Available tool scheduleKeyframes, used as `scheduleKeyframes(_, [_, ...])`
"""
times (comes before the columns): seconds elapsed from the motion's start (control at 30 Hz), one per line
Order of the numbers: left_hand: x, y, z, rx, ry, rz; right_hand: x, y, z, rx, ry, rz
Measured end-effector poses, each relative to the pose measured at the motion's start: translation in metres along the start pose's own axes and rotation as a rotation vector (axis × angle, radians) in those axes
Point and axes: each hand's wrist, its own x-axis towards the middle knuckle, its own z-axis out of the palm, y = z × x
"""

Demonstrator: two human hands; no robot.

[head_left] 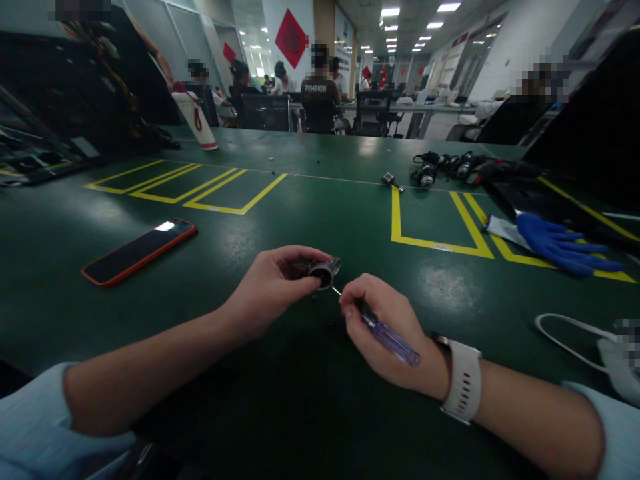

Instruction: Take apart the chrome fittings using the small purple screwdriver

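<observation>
My left hand (273,283) pinches a small round metal part (324,272) with a dark hollow centre and a little lug at its upper right. Between the thumb and fingers of my right hand (383,327) is a screwdriver (395,343) with a clear purple handle. Its thin shaft points up and left, and the tip meets or nearly meets the lower right edge of the round part; exact contact cannot be made out. Tiny dark pieces, perhaps screws, lie on the green table (280,393) just below the part.
An orange-edged phone (140,252) lies at left. Yellow tape outlines mark the table. A small metal piece (392,181), several dark camera-like devices (426,175), a blue glove (560,243) and a white mask (617,363) lie right. A white cup (196,121) stands behind; people sit beyond.
</observation>
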Motion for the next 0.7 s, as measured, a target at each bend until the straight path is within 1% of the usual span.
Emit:
scheduleKeyframes(0.13, [-0.0005, 0.0002, 0.0014, 0.002, 0.017, 0.022, -0.001, -0.0012, 0.0015, -0.015, -0.005, -0.028])
scheduleKeyframes(0.37, [-0.0012, 0.0045, 0.0038, 0.022, 0.045, 0.008, -0.0012, -0.0037, 0.0028, -0.054, -0.018, -0.083])
scheduleKeyframes(0.7, [-0.0023, 0.0048, 0.0052, 0.009, 0.061, 0.036, -0.0013, -0.0064, 0.0078, -0.093, -0.026, -0.067])
